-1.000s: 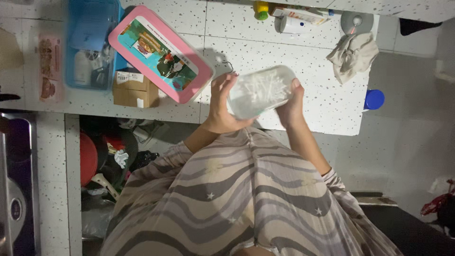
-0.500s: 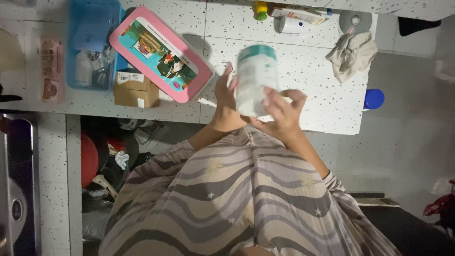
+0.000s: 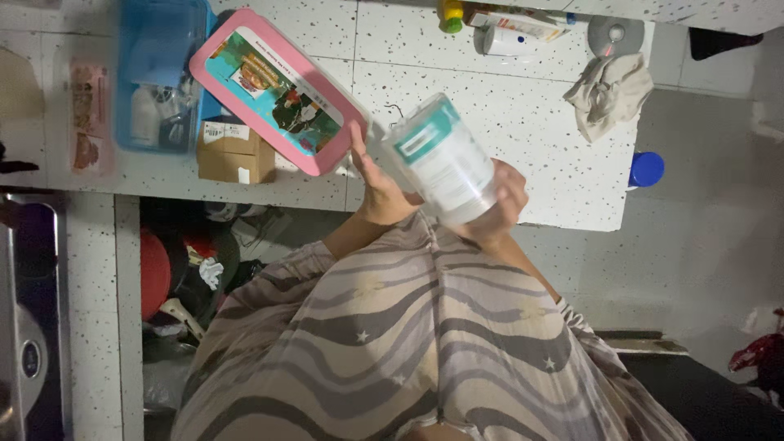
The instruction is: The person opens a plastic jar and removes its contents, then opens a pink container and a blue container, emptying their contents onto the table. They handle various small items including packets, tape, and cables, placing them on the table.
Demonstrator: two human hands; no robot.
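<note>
A translucent white plastic jar [image 3: 439, 159] with a teal band and a label is tilted between both my hands, over the front edge of a speckled white counter [image 3: 539, 122]. My right hand [image 3: 500, 214] cups its wide base from below. Flat against the jar's side near its top lies my left hand [image 3: 377, 181], fingers straight. What is inside the jar cannot be made out. My grey and beige wavy-striped garment [image 3: 408, 343] fills the lower middle of the view.
A pink-rimmed tray [image 3: 276, 90] with a colourful picture lies left of the jar, beside a blue plastic bin [image 3: 159, 73] and a cardboard box [image 3: 235, 151]. A crumpled cloth [image 3: 608, 90], a blue cap [image 3: 647, 168] and bottles [image 3: 510, 28] sit right and back. Cluttered shelf below left.
The jar went from lying sideways in both hands to upright, then tilted with its base toward me. My right hand slid under the base.
</note>
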